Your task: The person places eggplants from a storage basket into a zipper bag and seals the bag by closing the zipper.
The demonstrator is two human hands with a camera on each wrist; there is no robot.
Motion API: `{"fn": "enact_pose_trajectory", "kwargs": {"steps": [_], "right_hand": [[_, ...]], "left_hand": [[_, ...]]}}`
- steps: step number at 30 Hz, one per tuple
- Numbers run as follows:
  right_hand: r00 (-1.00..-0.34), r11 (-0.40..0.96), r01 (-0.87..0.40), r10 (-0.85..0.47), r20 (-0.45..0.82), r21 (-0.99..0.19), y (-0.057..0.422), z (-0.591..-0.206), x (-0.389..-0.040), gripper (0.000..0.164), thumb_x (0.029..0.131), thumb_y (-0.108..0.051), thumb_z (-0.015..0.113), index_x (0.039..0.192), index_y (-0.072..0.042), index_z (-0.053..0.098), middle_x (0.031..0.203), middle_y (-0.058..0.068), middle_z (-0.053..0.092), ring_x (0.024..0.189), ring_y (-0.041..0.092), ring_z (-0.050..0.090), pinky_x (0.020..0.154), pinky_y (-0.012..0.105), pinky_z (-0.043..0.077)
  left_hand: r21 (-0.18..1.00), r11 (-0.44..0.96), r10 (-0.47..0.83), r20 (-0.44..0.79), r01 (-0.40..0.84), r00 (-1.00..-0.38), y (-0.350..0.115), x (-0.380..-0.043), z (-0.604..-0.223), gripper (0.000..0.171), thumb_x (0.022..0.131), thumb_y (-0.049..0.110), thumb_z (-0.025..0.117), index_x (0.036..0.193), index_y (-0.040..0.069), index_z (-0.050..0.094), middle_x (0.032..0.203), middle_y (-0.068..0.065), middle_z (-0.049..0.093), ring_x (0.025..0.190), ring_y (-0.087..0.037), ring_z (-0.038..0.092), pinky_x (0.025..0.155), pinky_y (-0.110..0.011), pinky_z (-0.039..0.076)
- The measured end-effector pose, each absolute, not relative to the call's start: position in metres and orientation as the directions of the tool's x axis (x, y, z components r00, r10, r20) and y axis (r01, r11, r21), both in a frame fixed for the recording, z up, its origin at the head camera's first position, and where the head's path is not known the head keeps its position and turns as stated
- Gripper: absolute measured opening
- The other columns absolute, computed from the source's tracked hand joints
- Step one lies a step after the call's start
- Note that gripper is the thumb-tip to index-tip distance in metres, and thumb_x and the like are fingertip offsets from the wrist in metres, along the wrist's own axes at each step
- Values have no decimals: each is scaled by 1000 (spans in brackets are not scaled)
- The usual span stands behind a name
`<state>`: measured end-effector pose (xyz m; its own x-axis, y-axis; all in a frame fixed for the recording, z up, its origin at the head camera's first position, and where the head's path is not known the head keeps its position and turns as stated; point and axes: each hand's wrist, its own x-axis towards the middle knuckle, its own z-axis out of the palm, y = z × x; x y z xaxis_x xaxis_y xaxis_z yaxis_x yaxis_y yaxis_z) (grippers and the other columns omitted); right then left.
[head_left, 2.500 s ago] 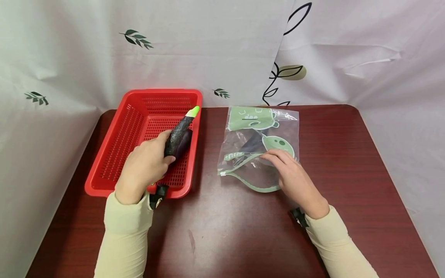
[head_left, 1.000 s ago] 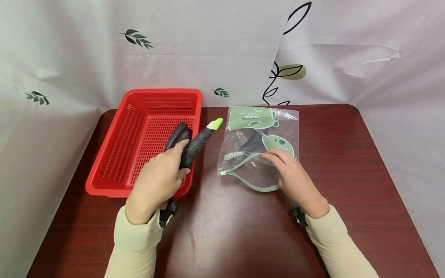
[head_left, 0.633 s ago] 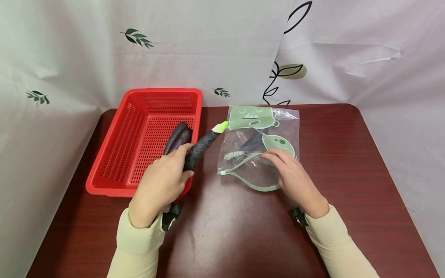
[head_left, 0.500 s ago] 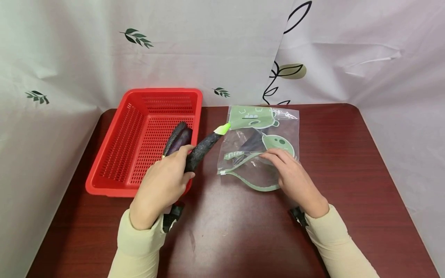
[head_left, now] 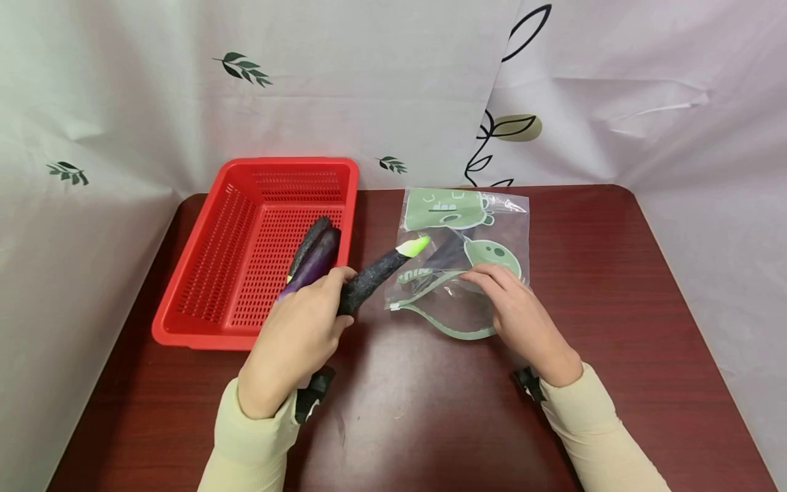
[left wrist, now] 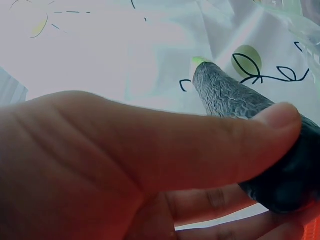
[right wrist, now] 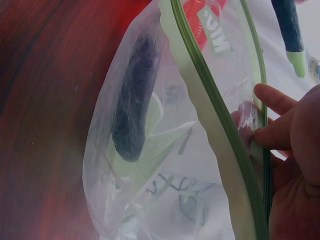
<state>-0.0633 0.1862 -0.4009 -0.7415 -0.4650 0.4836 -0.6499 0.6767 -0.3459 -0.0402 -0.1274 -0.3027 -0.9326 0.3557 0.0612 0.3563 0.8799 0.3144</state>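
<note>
My left hand (head_left: 301, 328) holds a dark, wrinkled, cucumber-shaped vegetable (head_left: 371, 279) with a bright green tip. In the head view that tip overlaps the left part of a clear zip bag (head_left: 458, 311) with green prints. The left wrist view shows my thumb (left wrist: 225, 145) across the vegetable's dark body, fingers behind it. My right hand (head_left: 522, 318) pinches one side of the bag's green zip edge, and the bag's mouth gapes. Inside the bag, in the right wrist view, lies another dark, elongated vegetable (right wrist: 136, 100).
A red perforated basket (head_left: 162, 321) stands on the table's left side. In it lie a purple eggplant (head_left: 320, 260) and another dark vegetable (head_left: 304, 246), against its right wall. A white patterned sheet (head_left: 369, 89) hangs behind the brown table (head_left: 615, 294).
My left hand has carried the dark vegetable up from the basket and rightward to the bag; more of the eggplant now shows. My right hand and the bag have stayed in place.
</note>
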Motion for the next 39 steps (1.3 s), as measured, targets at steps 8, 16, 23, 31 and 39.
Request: {"fn": "enact_pose_trajectory", "kwargs": {"steps": [8,16,23,31,39], "right_hand": [[-741,676,-650,-465,485,-346,186,-401,-63,67,73,31,43,126,-4,62,124,11,59,118,28,55,99,43,45],[-740,675,-651,-463,488,-347,186,-401,-63,67,72,31,41,126,-3,62,123,11,59,118,29,55,100,43,44],[-741,677,-650,-461,488,-347,186,-400,-63,67,73,30,41,126,-4,63,123,11,59,117,29,56,100,43,44],[-735,671,-656,-463,495,-346,186,-401,-63,68,72,32,42,127,-4,63,123,11,59,118,28,56,100,43,44],[-726,663,-664,-463,508,-345,186,-401,-63,69,71,32,41,126,-4,63,123,11,60,118,29,56,100,43,44]], "left_hand": [[314,883,349,55,347,-936,-123,-35,-304,55,80,10,83,127,10,56,105,-10,71,89,-32,70,72,-50,54],[315,871,376,69,378,-924,-121,-32,-308,55,78,11,85,126,8,58,101,-9,72,82,-30,69,67,-48,54],[305,868,391,64,391,-918,-119,-28,-311,55,76,10,86,123,10,58,99,-8,71,80,-30,69,63,-46,53],[297,864,412,44,406,-910,-116,-26,-313,55,75,9,87,122,10,59,98,-8,71,78,-31,69,62,-46,53],[291,859,431,36,422,-902,-113,-25,-316,50,74,7,87,116,12,61,95,-7,72,78,-32,69,63,-47,52]]}}
